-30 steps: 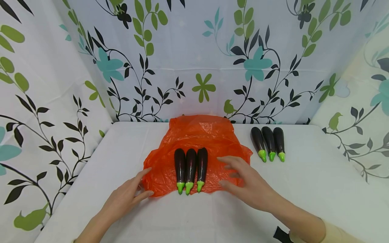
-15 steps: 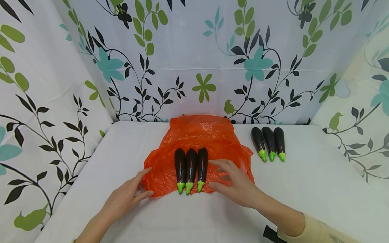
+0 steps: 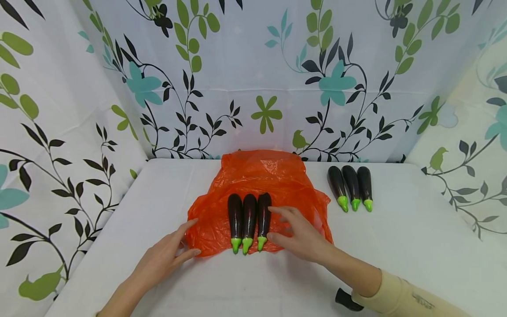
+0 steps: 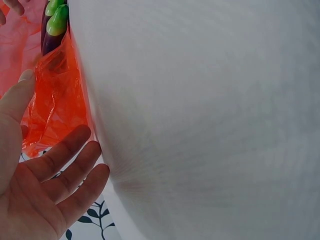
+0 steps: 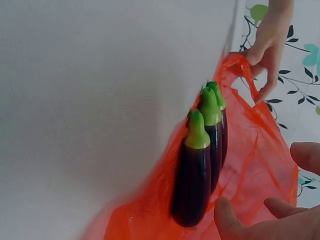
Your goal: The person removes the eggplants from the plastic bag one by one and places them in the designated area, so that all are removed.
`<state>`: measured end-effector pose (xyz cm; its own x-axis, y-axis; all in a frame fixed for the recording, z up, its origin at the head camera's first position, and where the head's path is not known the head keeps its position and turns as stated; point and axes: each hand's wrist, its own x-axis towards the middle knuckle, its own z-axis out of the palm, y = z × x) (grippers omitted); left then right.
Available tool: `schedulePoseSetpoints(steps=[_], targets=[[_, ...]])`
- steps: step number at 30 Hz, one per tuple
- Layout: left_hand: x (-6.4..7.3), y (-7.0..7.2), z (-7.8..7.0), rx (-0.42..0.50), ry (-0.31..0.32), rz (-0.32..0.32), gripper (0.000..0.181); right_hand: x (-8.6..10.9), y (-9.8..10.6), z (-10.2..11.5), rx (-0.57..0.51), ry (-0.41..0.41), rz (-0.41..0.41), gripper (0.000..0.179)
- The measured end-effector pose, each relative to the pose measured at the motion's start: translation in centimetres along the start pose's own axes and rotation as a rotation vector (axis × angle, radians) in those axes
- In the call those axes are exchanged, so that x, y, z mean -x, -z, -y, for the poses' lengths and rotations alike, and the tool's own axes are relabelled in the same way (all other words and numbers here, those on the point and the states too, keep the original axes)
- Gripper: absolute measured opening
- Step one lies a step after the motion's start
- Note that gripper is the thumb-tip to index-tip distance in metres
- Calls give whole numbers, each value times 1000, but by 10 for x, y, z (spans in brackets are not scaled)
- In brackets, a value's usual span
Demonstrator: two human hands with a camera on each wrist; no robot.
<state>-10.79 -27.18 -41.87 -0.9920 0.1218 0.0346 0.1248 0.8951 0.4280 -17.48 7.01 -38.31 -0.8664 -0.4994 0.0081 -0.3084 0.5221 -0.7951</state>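
Observation:
Three dark purple eggplants [image 3: 249, 218] with bright green stems lie side by side on a flattened orange plastic bag [image 3: 263, 171], stems facing the near edge. My right hand [image 3: 303, 235] is just right of them, thumb and fingers spread apart, its fingertips at the side of the rightmost eggplant [image 5: 192, 185]. At the bag's near left corner is my left hand [image 3: 162, 259], its fingers loosely extended against the plastic. The left wrist view shows this hand [image 4: 45, 195] with its fingers apart beside the bag [image 4: 55, 100].
Three more eggplants [image 3: 350, 187] lie together on the white table [image 3: 404, 224], to the right of the bag. A curtain [image 3: 237, 53] printed with leaves and flowers surrounds the table's back and sides. A black strap [image 3: 347, 300] shows by the right sleeve.
My right hand has moved left over the bag, from its right part to beside the rightmost eggplant. The left hand and the eggplants have stayed in place.

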Motion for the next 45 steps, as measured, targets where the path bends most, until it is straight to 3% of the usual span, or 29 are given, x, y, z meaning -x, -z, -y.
schedulePoseSetpoints(steps=[11, 45], targets=[[-1, -2, 1, 6, 1, 3, 75, -10, -8, -6, -2, -72, 15, 61], [1, -1, 0, -5, -12, -12, 75, -25, -28, -11, 42, -137, 72, 62]])
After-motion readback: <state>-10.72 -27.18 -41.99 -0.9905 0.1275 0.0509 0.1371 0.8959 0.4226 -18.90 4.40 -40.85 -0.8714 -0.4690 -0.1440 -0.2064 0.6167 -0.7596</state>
